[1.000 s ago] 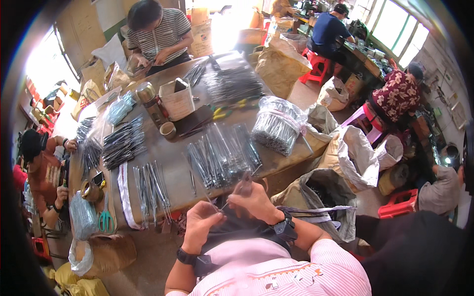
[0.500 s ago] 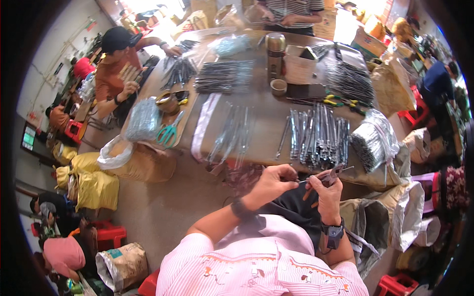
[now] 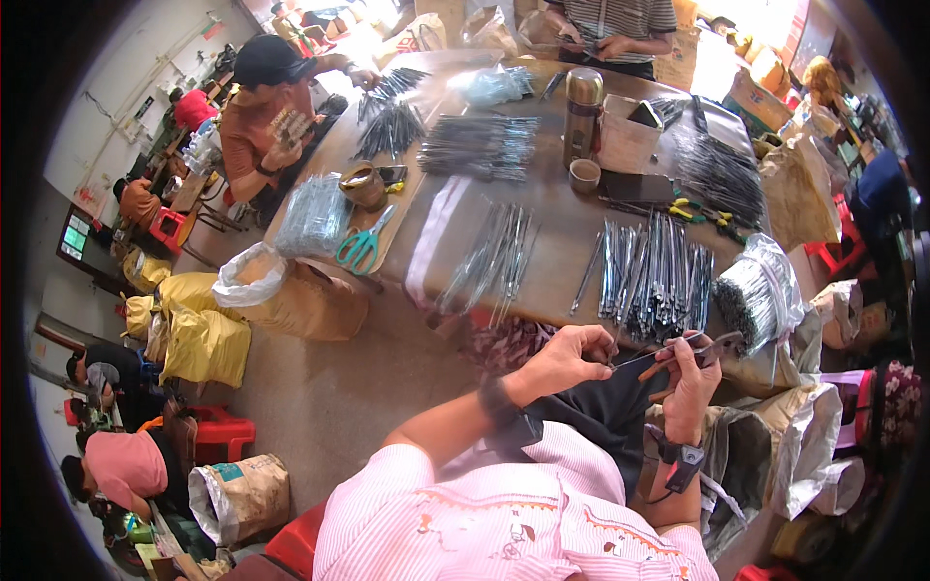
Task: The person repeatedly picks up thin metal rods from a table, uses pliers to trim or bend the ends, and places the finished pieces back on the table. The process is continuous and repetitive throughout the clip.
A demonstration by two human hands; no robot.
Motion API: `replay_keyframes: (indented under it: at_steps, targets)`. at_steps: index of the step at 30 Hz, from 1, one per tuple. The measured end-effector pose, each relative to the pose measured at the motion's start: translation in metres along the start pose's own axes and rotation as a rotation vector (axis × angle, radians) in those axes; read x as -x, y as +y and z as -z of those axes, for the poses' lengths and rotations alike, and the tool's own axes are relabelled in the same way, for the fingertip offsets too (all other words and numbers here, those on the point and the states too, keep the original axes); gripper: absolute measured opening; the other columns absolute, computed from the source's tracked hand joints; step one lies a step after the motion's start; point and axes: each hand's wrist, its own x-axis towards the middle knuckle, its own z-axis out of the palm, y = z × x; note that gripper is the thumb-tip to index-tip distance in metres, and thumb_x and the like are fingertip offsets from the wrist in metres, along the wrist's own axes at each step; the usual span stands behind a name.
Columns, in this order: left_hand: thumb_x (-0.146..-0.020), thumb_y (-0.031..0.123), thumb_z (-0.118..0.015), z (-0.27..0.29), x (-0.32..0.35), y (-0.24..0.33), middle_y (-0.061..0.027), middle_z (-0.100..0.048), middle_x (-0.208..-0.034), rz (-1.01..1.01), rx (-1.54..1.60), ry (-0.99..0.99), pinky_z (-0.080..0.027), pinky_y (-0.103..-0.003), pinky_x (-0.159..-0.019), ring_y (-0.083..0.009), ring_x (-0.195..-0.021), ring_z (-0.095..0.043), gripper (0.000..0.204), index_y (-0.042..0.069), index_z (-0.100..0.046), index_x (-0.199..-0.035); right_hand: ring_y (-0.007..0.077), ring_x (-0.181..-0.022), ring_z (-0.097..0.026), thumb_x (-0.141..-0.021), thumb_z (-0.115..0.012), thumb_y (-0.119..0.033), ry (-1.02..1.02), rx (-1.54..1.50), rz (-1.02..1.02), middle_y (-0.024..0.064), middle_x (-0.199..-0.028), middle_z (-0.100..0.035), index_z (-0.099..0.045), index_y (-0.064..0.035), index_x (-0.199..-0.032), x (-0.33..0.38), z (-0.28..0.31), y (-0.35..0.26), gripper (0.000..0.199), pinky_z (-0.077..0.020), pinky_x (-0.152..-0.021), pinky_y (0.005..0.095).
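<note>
My left hand (image 3: 570, 362) is closed in a pinch at one end of a thin metal strip (image 3: 635, 358). The strip stretches across toward my right hand (image 3: 694, 380), whose fingers wrap a pair of pliers (image 3: 722, 346). Grey jaws point right, past my fingertips, and brownish handles show under the palm. Whether the strip touches the pliers is too fine to see. Just beyond both hands, at the table's near edge, lies a dense row of shiny metal strips (image 3: 659, 271). A looser spread of strips (image 3: 496, 254) lies left of it.
On the table (image 3: 567, 218) are a flask (image 3: 582, 111), a small cup (image 3: 584, 175), yellow-handled pliers (image 3: 693, 211), teal scissors (image 3: 363, 244) and a bagged strip bundle (image 3: 760, 290). A co-worker (image 3: 266, 121) sits at the left; another (image 3: 620, 34) stands opposite. Sacks (image 3: 295, 295) flank the table.
My hands have drawn farther apart, the right one moving right with the pliers. More of the thin strip shows between them. The whole view has shifted a little.
</note>
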Motion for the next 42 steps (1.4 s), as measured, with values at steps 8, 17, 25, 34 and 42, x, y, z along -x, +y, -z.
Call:
replay_keyframes:
  at_steps: [8,17,25,34,42]
  targets:
    - [-0.080,-0.003,-0.065,-0.005,0.001,0.017,-0.0094,-0.067,-0.100,0.333,0.099,-0.159,-0.058,-0.029,-0.074,-0.0185,-0.086,-0.068,0.033,-0.004,-0.060,-0.113,0.0184,-0.070,-0.063,-0.085,-0.065,-0.004,-0.178,-0.067,-0.289,0.0101,-0.083,-0.063,-0.059,0.0039,-0.100,0.001,0.017,0.007,0.018,-0.0528,-0.066,0.0298]
    - [-0.082,-0.002,-0.062,-0.016,-0.003,0.024,-0.0102,-0.065,-0.097,0.397,0.064,-0.172,-0.055,-0.023,-0.063,-0.0172,-0.081,-0.068,0.032,-0.009,-0.058,-0.114,0.0189,-0.074,-0.064,-0.087,-0.064,-0.006,-0.227,-0.169,-0.334,0.0111,-0.087,-0.065,-0.062,0.0028,-0.097,0.002,0.036,0.011,0.014,-0.0541,-0.069,0.0314]
    - [-0.082,-0.002,-0.061,-0.023,-0.003,0.021,-0.0088,-0.064,-0.097,0.404,0.054,-0.253,-0.053,-0.023,-0.060,-0.0164,-0.081,-0.068,0.033,-0.006,-0.056,-0.114,0.0178,-0.072,-0.066,-0.087,-0.066,-0.006,-0.191,-0.160,-0.363,0.0121,-0.090,-0.067,-0.062,0.0021,-0.102,0.009,0.038,0.014,0.018,-0.0552,-0.064,0.0283]
    - [-0.090,0.008,-0.059,-0.032,-0.002,0.024,-0.0034,-0.059,-0.089,0.418,0.286,-0.213,-0.050,-0.025,-0.072,-0.0124,-0.085,-0.061,0.020,0.004,-0.053,-0.108,0.0163,-0.070,-0.066,-0.087,-0.067,-0.006,-0.190,-0.096,-0.291,0.0112,-0.085,-0.068,-0.063,0.0015,-0.099,0.013,0.030,0.019,0.015,-0.0557,-0.061,0.0279]
    - [-0.091,0.017,-0.064,-0.032,-0.014,0.003,0.0008,-0.058,-0.077,0.479,0.350,-0.113,-0.037,-0.016,-0.050,-0.0073,-0.062,-0.054,0.015,0.006,-0.056,-0.097,0.0126,-0.068,-0.064,-0.086,-0.068,-0.005,-0.236,0.064,-0.142,0.0081,-0.084,-0.068,-0.065,0.0013,-0.099,0.020,0.027,0.015,0.015,-0.0544,-0.062,0.0262]
